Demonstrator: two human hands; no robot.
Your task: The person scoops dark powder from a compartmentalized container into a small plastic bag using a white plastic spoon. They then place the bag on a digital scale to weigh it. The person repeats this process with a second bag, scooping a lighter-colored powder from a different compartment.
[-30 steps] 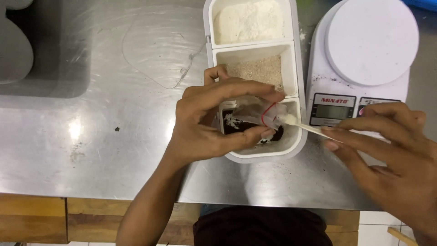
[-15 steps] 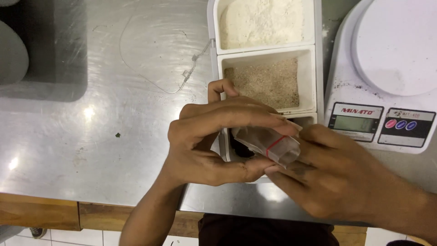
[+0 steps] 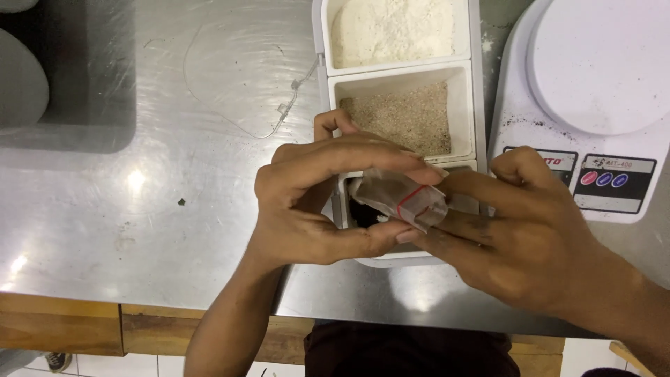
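Both hands (image 3: 419,223) pinching plastic bag (image 3: 399,199), lying crosswise

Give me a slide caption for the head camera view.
Both hands, left hand and right hand, pinch a small clear bag above a white three-compartment tray.

A steel bench (image 3: 139,230) with a wooden front edge carries a white 3-compartment tray (image 3: 321,42) at upper centre and a white kitchen scale (image 3: 593,70) at upper right
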